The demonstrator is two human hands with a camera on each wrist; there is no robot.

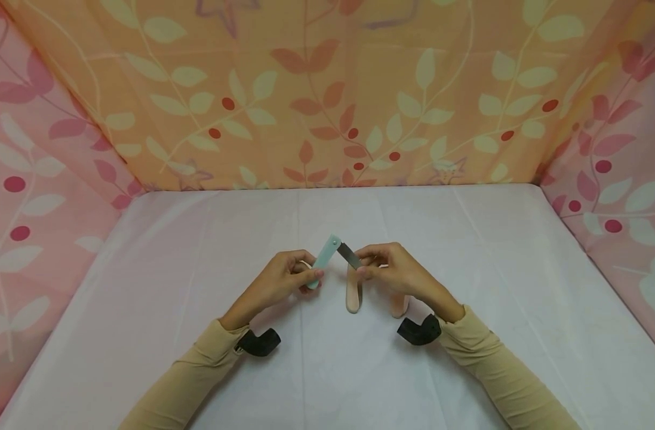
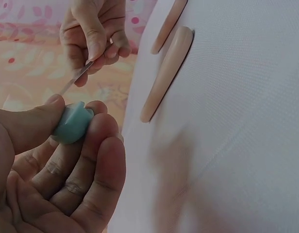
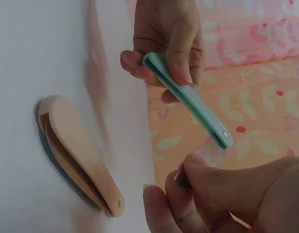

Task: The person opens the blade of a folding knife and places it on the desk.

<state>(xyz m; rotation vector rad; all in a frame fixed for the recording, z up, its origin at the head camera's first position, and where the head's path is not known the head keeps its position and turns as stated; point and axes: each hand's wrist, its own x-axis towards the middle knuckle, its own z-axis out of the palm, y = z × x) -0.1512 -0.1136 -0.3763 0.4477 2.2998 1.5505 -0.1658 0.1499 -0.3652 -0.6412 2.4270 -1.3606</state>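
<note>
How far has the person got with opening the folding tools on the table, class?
In hand: the left hand grips the teal handle while the right hand pinches its metal blade, swung partly out at the pivot. Left: two peach folding tools, one beside the right hand and one partly hidden under it, lie folded on the white tablecloth. Nothing looks finished yet.

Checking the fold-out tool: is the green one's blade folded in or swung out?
Swung out: the metal blade angles from the green handle.
</note>
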